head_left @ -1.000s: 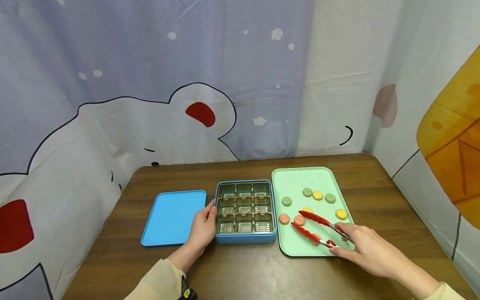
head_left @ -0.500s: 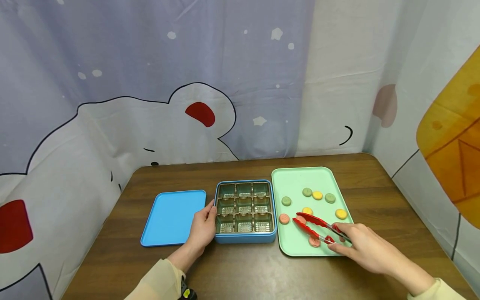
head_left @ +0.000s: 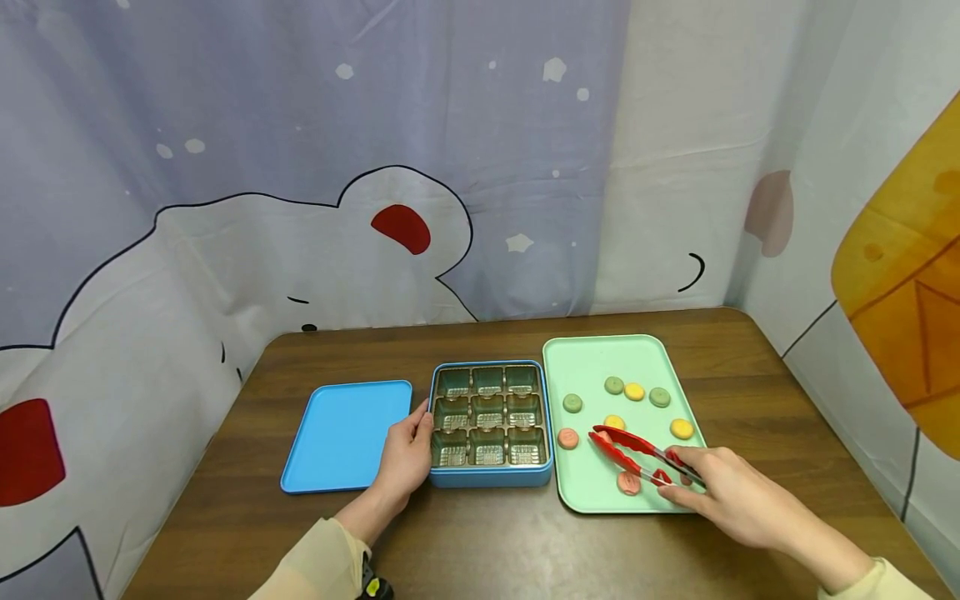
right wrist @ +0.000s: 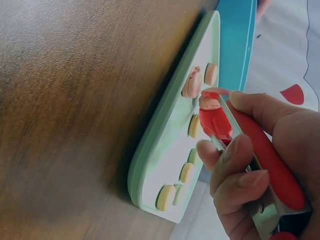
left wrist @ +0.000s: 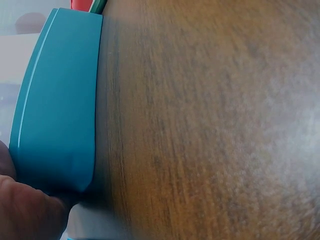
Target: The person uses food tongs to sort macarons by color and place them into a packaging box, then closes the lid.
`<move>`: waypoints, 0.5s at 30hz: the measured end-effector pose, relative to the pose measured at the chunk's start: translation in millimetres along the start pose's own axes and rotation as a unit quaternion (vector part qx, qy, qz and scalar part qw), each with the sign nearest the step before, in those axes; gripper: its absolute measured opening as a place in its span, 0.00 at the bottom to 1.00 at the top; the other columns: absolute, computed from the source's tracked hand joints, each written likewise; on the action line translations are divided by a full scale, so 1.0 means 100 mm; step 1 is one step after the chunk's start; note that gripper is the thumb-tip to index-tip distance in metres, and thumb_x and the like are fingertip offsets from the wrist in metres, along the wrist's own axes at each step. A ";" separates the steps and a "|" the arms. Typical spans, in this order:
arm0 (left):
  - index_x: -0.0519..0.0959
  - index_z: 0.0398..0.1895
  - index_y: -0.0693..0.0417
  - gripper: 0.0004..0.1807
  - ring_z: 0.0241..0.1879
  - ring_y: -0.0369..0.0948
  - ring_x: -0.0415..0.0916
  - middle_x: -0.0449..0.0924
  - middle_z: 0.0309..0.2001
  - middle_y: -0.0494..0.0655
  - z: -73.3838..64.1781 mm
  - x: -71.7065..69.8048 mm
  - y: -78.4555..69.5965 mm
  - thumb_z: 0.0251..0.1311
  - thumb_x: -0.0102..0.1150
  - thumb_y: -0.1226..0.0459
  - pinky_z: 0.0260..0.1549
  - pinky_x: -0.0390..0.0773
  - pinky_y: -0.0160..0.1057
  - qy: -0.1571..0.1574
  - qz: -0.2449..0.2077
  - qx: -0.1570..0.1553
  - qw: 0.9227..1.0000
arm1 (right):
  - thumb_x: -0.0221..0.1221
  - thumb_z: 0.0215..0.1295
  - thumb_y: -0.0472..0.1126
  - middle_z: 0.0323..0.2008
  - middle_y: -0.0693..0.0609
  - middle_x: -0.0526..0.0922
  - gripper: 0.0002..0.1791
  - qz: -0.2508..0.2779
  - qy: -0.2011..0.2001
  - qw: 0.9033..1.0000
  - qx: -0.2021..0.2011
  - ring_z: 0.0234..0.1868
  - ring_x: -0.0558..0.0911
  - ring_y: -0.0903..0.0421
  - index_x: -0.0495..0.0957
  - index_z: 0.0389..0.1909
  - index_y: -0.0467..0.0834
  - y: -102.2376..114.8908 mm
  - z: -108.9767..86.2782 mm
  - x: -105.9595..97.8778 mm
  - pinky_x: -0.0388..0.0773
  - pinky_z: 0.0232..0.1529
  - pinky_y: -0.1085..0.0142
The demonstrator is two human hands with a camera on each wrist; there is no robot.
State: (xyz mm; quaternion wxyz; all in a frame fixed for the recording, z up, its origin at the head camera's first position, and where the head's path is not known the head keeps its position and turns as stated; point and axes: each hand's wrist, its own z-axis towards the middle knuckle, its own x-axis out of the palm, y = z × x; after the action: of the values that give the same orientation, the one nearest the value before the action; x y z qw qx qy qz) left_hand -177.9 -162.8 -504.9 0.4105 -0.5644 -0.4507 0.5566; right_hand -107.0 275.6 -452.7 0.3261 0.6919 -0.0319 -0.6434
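Note:
My right hand (head_left: 731, 492) holds red-tipped tongs (head_left: 630, 446) over the light green tray (head_left: 592, 358). Between the tong tips sits a pink macaron (right wrist: 209, 102); in the head view they mostly cover it. Other pink macarons (head_left: 567, 438) lie near the tongs, with yellow ones (head_left: 682, 429) and green ones (head_left: 572, 403) farther off. My left hand (head_left: 405, 458) rests against the left side of a blue box (head_left: 491, 477), its fingers fairly straight. Inside the box, a gold-brown insert (head_left: 488, 411) has several empty square compartments.
A flat blue lid (head_left: 348, 437) lies left of the box. The tray stands close against the box's right side. All of it is on a brown wooden table (head_left: 495, 550), with a printed curtain (head_left: 517, 167) hanging behind.
The tong tips have drawn closer together around the pink macaron, and the right hand has shifted only slightly. The left hand and the box have stayed in place.

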 end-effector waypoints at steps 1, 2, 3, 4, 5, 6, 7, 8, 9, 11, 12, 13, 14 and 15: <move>0.63 0.80 0.65 0.26 0.76 0.53 0.61 0.70 0.74 0.60 0.00 0.00 0.00 0.86 0.43 0.63 0.72 0.66 0.56 0.000 0.000 0.000 1.000 | 0.69 0.72 0.54 0.24 0.65 0.70 0.13 -0.001 0.000 1.000 0.000 0.25 0.69 0.68 0.79 0.39 0.50 0.00 0.00 0.00 0.69 0.26 0.70; 0.63 0.80 0.65 0.26 0.76 0.53 0.61 0.71 0.73 0.60 0.00 0.00 0.00 0.86 0.43 0.63 0.71 0.66 0.56 0.000 -0.001 0.000 1.000 | 0.69 0.72 0.53 0.24 0.65 0.70 0.13 -0.002 0.000 1.000 -0.001 0.25 0.69 0.68 0.79 0.39 0.50 0.00 0.00 0.00 0.69 0.26 0.70; 0.63 0.80 0.65 0.26 0.76 0.53 0.61 0.71 0.73 0.60 0.00 0.00 0.00 0.86 0.43 0.63 0.71 0.66 0.56 0.000 -0.001 0.000 1.000 | 0.69 0.72 0.53 0.24 0.65 0.70 0.12 -0.002 0.000 1.000 -0.002 0.25 0.69 0.69 0.79 0.39 0.50 -0.01 0.00 0.00 0.69 0.26 0.70; 0.63 0.80 0.65 0.26 0.76 0.53 0.62 0.72 0.73 0.60 0.00 0.00 -0.01 0.86 0.43 0.63 0.71 0.67 0.56 -0.001 -0.001 0.000 1.000 | 0.69 0.72 0.53 0.23 0.65 0.69 0.12 -0.001 0.000 1.000 -0.003 0.25 0.68 0.69 0.80 0.40 0.50 -0.01 0.00 0.00 0.69 0.25 0.71; 0.63 0.80 0.66 0.26 0.75 0.53 0.62 0.72 0.73 0.61 -0.01 0.00 -0.01 0.86 0.43 0.63 0.71 0.67 0.56 -0.001 0.000 0.003 1.000 | 0.69 0.72 0.53 0.24 0.65 0.69 0.12 0.000 0.000 1.000 -0.004 0.25 0.68 0.69 0.80 0.40 0.50 -0.01 0.00 -0.01 0.69 0.25 0.71; 0.63 0.80 0.66 0.26 0.75 0.53 0.63 0.72 0.72 0.61 -0.01 0.00 -0.01 0.86 0.43 0.63 0.71 0.67 0.56 -0.001 0.000 0.003 1.000 | 0.69 0.72 0.53 0.23 0.65 0.69 0.12 0.001 0.000 1.000 -0.005 0.25 0.68 0.69 0.80 0.40 0.50 -0.01 0.00 -0.01 0.68 0.25 0.71; 0.63 0.80 0.66 0.26 0.75 0.53 0.63 0.73 0.72 0.61 -0.01 0.00 -0.01 0.86 0.43 0.63 0.70 0.67 0.56 -0.001 0.001 0.005 1.000 | 0.69 0.72 0.52 0.23 0.65 0.68 0.12 0.002 -0.001 1.000 -0.005 0.24 0.67 0.69 0.80 0.40 0.50 -0.01 0.00 -0.01 0.68 0.24 0.71; 0.63 0.80 0.66 0.26 0.75 0.53 0.64 0.73 0.71 0.61 -0.02 0.00 -0.01 0.86 0.43 0.63 0.70 0.67 0.56 -0.001 0.000 0.005 1.000 | 0.69 0.72 0.52 0.23 0.65 0.68 0.12 0.004 0.000 1.000 -0.005 0.24 0.67 0.69 0.80 0.40 0.50 0.00 0.00 -0.01 0.68 0.24 0.71; 0.63 0.79 0.66 0.26 0.75 0.54 0.64 0.73 0.71 0.62 -0.02 0.00 -0.01 0.86 0.43 0.63 0.70 0.67 0.57 -0.001 0.000 0.008 1.000 | 0.69 0.72 0.52 0.23 0.65 0.68 0.12 0.004 0.000 1.000 -0.004 0.25 0.67 0.69 0.80 0.41 0.49 0.00 0.00 -0.01 0.68 0.24 0.71; 0.63 0.79 0.67 0.26 0.75 0.54 0.63 0.73 0.71 0.63 -0.03 0.00 -0.02 0.86 0.43 0.64 0.70 0.67 0.57 0.001 0.000 0.010 1.000 | 0.69 0.72 0.53 0.24 0.65 0.69 0.14 0.004 0.001 1.000 -0.003 0.25 0.68 0.68 0.82 0.43 0.47 0.00 0.00 -0.02 0.68 0.24 0.71; 0.63 0.79 0.66 0.26 0.75 0.54 0.63 0.73 0.71 0.62 -0.03 0.00 -0.02 0.85 0.44 0.64 0.71 0.67 0.57 0.001 -0.002 0.009 1.000 | 0.69 0.72 0.53 0.24 0.65 0.70 0.15 0.003 0.000 1.000 -0.003 0.26 0.68 0.68 0.82 0.45 0.45 0.00 0.00 -0.02 0.68 0.25 0.71; 0.63 0.79 0.67 0.26 0.75 0.55 0.63 0.73 0.71 0.63 -0.03 0.00 -0.02 0.86 0.44 0.63 0.71 0.67 0.57 0.002 -0.002 0.011 1.000 | 0.69 0.72 0.53 0.25 0.65 0.70 0.16 0.003 0.000 1.000 -0.002 0.26 0.69 0.68 0.83 0.47 0.44 0.01 -0.01 -0.03 0.69 0.25 0.70; 0.63 0.79 0.67 0.26 0.75 0.55 0.63 0.73 0.72 0.63 -0.03 0.01 -0.02 0.86 0.44 0.64 0.71 0.66 0.57 0.002 -0.003 0.011 1.000 | 0.69 0.72 0.53 0.24 0.65 0.70 0.17 0.003 -0.002 1.000 -0.002 0.26 0.69 0.68 0.83 0.48 0.43 0.01 0.00 -0.03 0.69 0.25 0.70; 0.63 0.79 0.67 0.26 0.75 0.55 0.63 0.72 0.72 0.63 -0.04 0.01 -0.03 0.86 0.44 0.64 0.71 0.66 0.57 0.002 -0.001 0.011 1.000 | 0.69 0.72 0.53 0.25 0.65 0.71 0.19 0.002 -0.003 1.000 -0.003 0.26 0.69 0.68 0.83 0.50 0.42 0.01 0.00 -0.04 0.69 0.25 0.70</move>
State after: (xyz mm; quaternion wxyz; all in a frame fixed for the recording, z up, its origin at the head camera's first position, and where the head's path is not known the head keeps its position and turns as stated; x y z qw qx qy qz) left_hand -174.5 -161.3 -502.4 0.4185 -0.5605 -0.4445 0.5596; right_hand -107.1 276.8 -449.1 0.3294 0.6889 -0.0326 -0.6449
